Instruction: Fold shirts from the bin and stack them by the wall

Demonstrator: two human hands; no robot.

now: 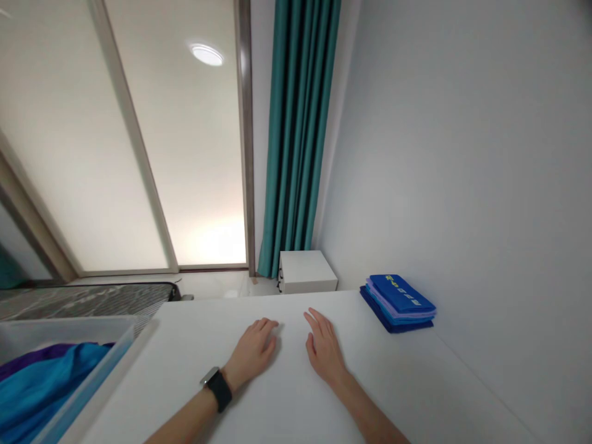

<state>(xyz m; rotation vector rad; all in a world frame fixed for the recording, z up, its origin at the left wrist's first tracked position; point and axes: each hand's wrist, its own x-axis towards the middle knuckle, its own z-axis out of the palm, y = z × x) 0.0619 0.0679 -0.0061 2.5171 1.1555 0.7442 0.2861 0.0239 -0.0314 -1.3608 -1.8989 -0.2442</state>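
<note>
My left hand (254,350) rests over the white tabletop (287,401), fingers loosely bent and apart from the thumb, with nothing in it. A watch with a black strap (219,390) is on that wrist. Across a small gap, my right hand (324,345) lies palm down on the same surface, its fingers spread and holding nothing. To its right sits a stack of folded cloths (398,303) in dark blue, light blue and lilac. The top one is blue with yellow and white lettering. Neither hand touches the stack.
At the left, a translucent plastic bin (121,336) holds blue and purple fabric (60,376). Beyond the table's far edge stands a small white cabinet (308,271). Behind it hang a teal curtain (300,135) and frosted sliding doors (203,154). A plain wall (462,154) borders the right.
</note>
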